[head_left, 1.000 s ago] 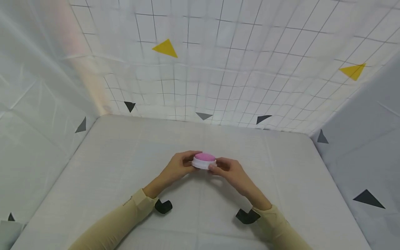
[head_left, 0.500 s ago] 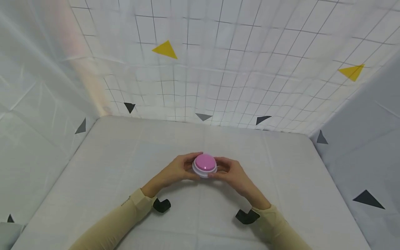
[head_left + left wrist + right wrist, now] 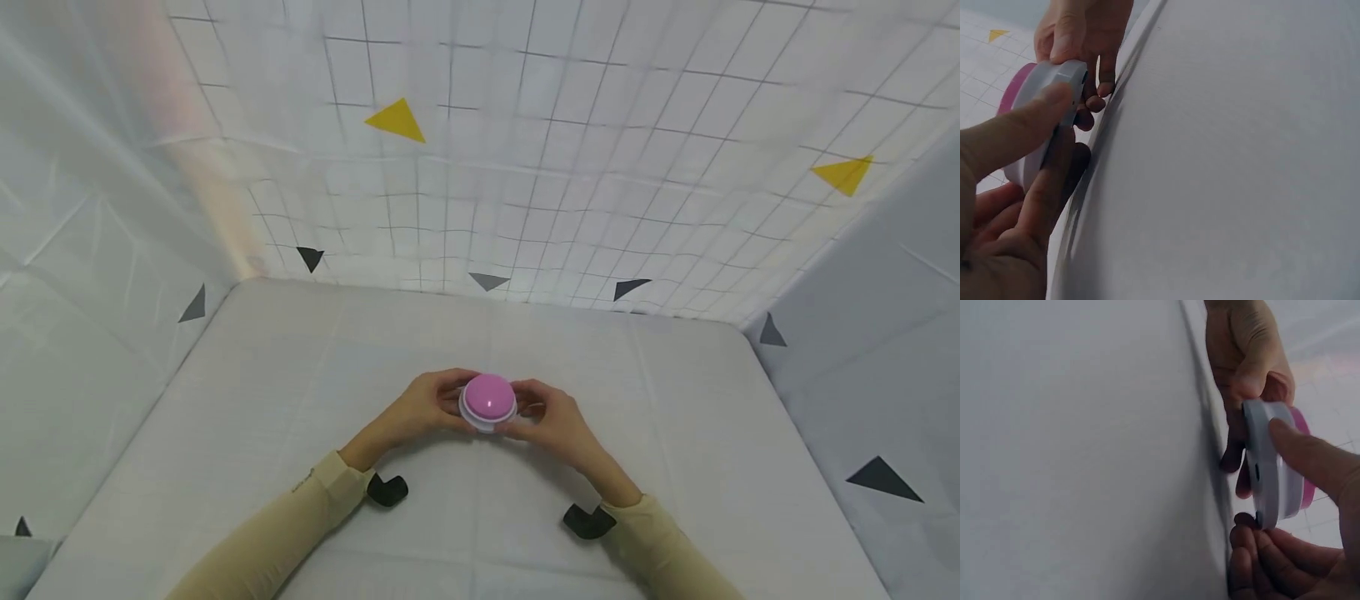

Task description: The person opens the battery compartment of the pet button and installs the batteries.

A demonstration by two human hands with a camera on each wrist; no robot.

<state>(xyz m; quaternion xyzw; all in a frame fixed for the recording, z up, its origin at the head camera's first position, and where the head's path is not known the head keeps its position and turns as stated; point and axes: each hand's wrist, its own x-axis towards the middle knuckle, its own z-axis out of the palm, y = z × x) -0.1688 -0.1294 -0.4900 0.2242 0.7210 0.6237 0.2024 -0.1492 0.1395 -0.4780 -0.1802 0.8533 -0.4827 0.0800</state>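
Note:
A round push button point(image 3: 489, 397) with a pink domed top and a white base is held between both hands, above the table in the head view. My left hand point(image 3: 425, 408) grips its left side, thumb on the near rim and fingers around the far side and underneath. On the opposite side, my right hand point(image 3: 553, 423) holds the rim with its thumb in front and fingers behind. The left wrist view shows the white base point(image 3: 1038, 94) edge-on, apart from the table. Dark spots mark the underside of the button point(image 3: 1266, 462) in the right wrist view.
A white cloth covers the table point(image 3: 480, 517). Behind it hangs a translucent sheet over a gridded wall point(image 3: 510, 167) with yellow and dark triangles. White side sheets point(image 3: 97, 333) stand left and right. Black wrist mounts point(image 3: 387, 491) stick out from both sleeves.
The button has tilted so its pink top faces the head camera more fully, and both hands have lowered slightly toward the person with it. Both hands keep their hold.

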